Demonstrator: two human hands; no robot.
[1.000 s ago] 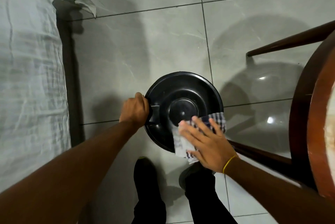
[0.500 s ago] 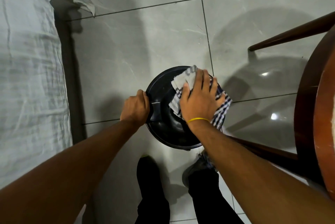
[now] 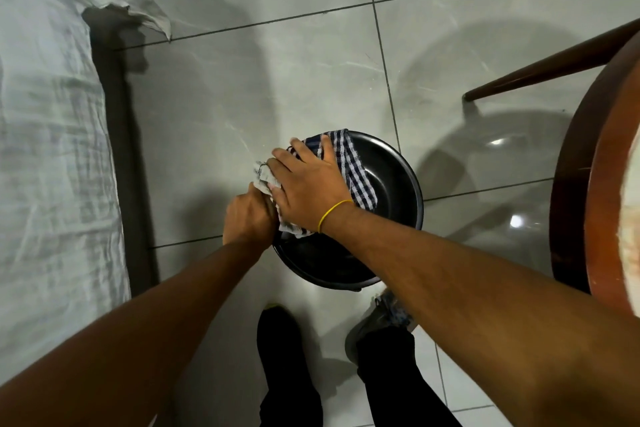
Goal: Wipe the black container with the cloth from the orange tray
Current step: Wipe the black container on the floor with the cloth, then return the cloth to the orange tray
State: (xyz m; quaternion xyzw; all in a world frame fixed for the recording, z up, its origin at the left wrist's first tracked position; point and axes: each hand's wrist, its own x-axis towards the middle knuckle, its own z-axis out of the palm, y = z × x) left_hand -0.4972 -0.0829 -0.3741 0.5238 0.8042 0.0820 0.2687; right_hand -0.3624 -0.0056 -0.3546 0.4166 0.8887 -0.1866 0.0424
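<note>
1. A person stands over a round black container on a grey tiled floor, seen from a head-worn camera looking straight down.

2. The right hand lies palm-down with fingers spread and flattened on a checked cloth, pressing it against the container's upper-left rim. A yellow band circles that wrist.

3. The cloth, dark blue and white at its far end and paler at its near end, drapes from the far rim across the left side of the container; a crumpled pale corner sticks out past the fingertips on the left.

4. The left hand is curled closed at the container's left edge, just beside the right hand and touching the cloth's lower corner. What it grips is hidden under the knuckles and the cloth.

5. The right forearm crosses the near part of the container, hiding some of its rim.

6. The container sits on the floor directly ahead of the person's feet: a black shoe on the left, a grey shoe on the right, both below dark trouser legs.

7. A bed covered in a wrinkled pale sheet fills the left side, one corner of the fabric hanging loose near the top.

8. A dark wooden round table curves along the right edge, one slanted leg reaching the floor beyond the container.
</note>
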